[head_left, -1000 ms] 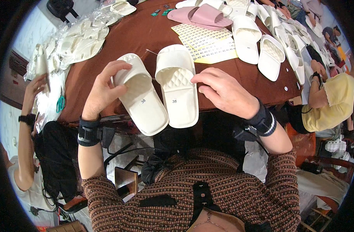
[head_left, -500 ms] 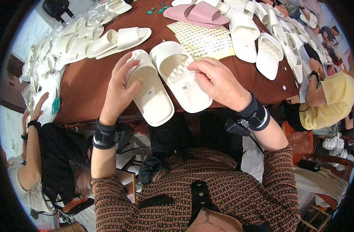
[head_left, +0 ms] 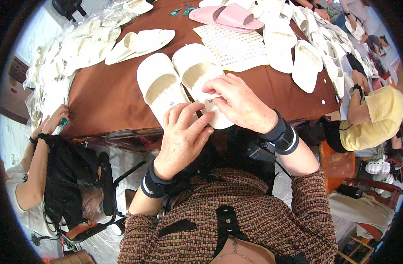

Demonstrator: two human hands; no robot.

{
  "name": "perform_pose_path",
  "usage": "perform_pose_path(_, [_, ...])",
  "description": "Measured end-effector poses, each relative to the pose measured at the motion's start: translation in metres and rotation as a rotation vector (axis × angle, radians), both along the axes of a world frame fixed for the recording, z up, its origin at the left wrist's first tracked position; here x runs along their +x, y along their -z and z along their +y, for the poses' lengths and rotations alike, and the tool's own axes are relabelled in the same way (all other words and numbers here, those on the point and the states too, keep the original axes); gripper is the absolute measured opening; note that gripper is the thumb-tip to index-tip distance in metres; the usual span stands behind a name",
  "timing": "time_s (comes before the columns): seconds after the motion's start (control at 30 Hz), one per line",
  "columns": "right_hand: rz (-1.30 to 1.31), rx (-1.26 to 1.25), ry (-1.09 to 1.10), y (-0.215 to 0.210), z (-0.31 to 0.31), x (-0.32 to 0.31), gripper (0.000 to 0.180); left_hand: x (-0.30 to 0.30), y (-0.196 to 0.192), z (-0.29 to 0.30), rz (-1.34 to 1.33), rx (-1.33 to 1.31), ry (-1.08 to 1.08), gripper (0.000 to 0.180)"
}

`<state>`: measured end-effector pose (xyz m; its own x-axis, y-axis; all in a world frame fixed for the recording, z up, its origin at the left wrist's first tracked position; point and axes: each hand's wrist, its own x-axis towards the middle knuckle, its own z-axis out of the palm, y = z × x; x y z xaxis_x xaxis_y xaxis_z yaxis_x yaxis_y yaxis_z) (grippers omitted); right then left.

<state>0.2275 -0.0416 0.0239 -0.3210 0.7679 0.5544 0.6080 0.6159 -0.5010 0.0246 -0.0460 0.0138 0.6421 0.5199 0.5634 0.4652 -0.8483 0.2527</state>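
Note:
Two white slide slippers lie side by side at the table's near edge, toes pointing away. The left slipper (head_left: 155, 70) and the right slipper (head_left: 192, 55) each carry a small printed label on the insole. My left hand (head_left: 184, 134) rests over the left slipper's heel, its fingers bent and apart, reaching toward the right slipper. My right hand (head_left: 245, 103) is over the right slipper's insole beside its label. Its fingers are curled, with a gap between forefinger and thumb, and nothing shows in them. Both heels are partly hidden by my hands.
Sheets of printed labels (head_left: 236, 46) lie beyond the slippers, with a pink slipper (head_left: 239, 16) behind them. White slippers (head_left: 142, 42) stand left and right, many in clear plastic at left. Co-workers sit at left, with hands (head_left: 56, 119) on the table edge, and at right, in a yellow top (head_left: 373, 116).
My left hand has left the left slipper's strap and come down and right onto its heel. My right hand has shifted slightly left and nearer me. The left slipper's toe has moved left.

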Motion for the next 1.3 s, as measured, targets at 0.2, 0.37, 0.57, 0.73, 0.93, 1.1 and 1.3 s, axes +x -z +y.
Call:
perform_pose_path(0.2, [0.079, -0.123, -0.054, -0.002, 0.006, 0.000, 0.029, 0.001, 0.004, 0.001, -0.045, 0.006, -0.011, 0.032])
perform_pose_path(0.37, [0.059, -0.201, -0.064, -0.004, 0.009, -0.001, 0.032, 0.001, 0.008, 0.000, -0.071, 0.003, -0.021, 0.031])
perform_pose_path(0.57, [0.039, -0.289, -0.026, -0.010, 0.008, -0.002, 0.034, 0.002, 0.008, -0.001, -0.093, 0.010, -0.034, 0.030])
perform_pose_path(0.73, [0.056, -0.312, -0.023, -0.009, 0.009, -0.003, 0.035, 0.002, 0.009, -0.001, -0.098, 0.008, -0.038, 0.028])
perform_pose_path(0.93, [0.173, -0.428, -0.025, -0.009, 0.010, -0.002, 0.033, 0.002, 0.010, 0.000, -0.099, 0.001, -0.037, 0.029])
perform_pose_path(1.1, [0.094, -0.386, 0.031, -0.012, 0.008, -0.004, 0.032, 0.002, 0.008, 0.000, -0.091, 0.004, -0.039, 0.030])
perform_pose_path(1.3, [-0.041, -0.181, 0.009, -0.011, 0.011, -0.006, 0.031, 0.002, 0.009, 0.000, -0.102, 0.005, -0.032, 0.029])
